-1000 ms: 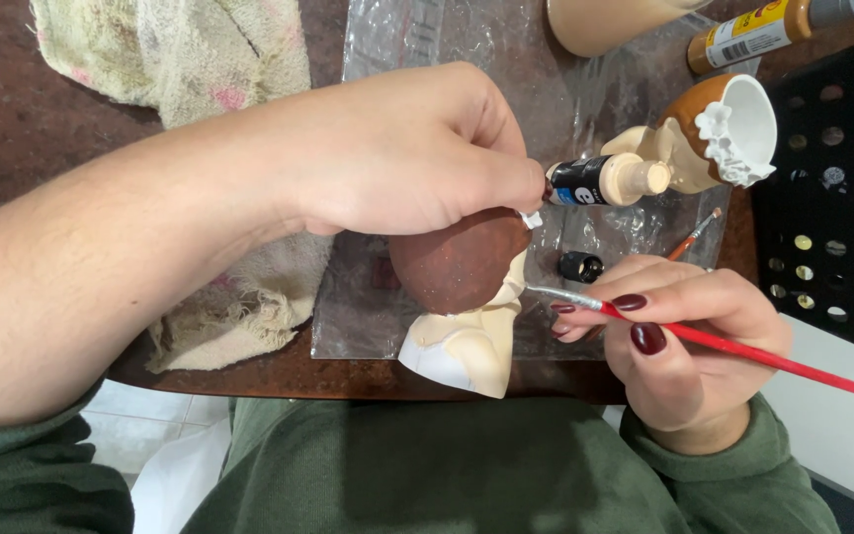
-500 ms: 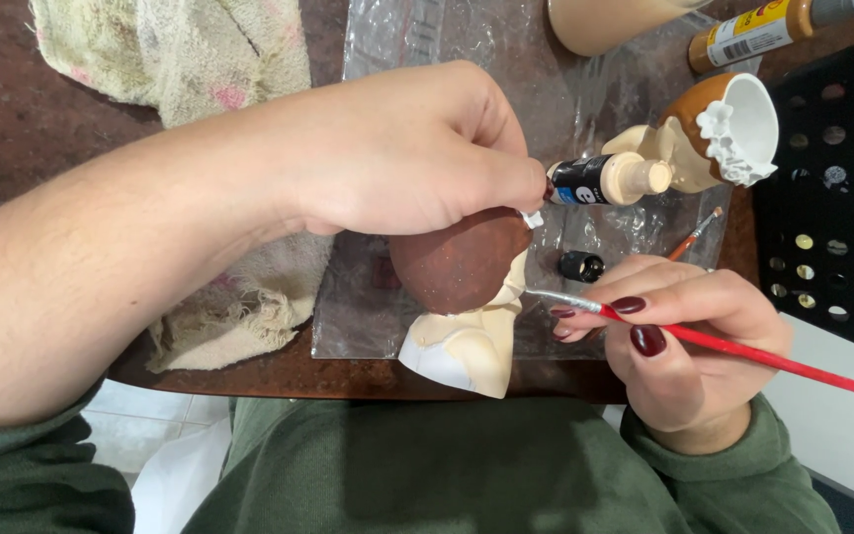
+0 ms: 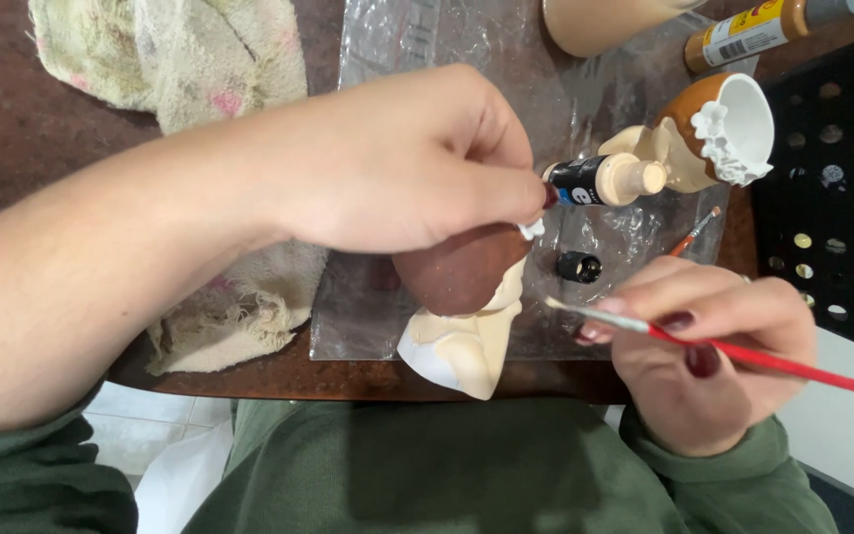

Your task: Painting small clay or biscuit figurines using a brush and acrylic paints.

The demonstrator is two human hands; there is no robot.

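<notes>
Left hand [image 3: 397,163] grips the paint tube [image 3: 600,181] above the figurine [image 3: 462,307] overhanging the table [image 3: 12,129] edge; right hand [image 3: 714,346] grips the red brush [image 3: 743,351].

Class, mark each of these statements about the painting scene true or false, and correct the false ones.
1. The right hand holds a red-handled brush. True.
2. The left hand holds a pair of scissors. False: it holds a brown and cream figurine.
3. A small black cap lies on the plastic sheet. True.
4. The cloth lies right of the plastic sheet. False: it lies to the left.
</notes>
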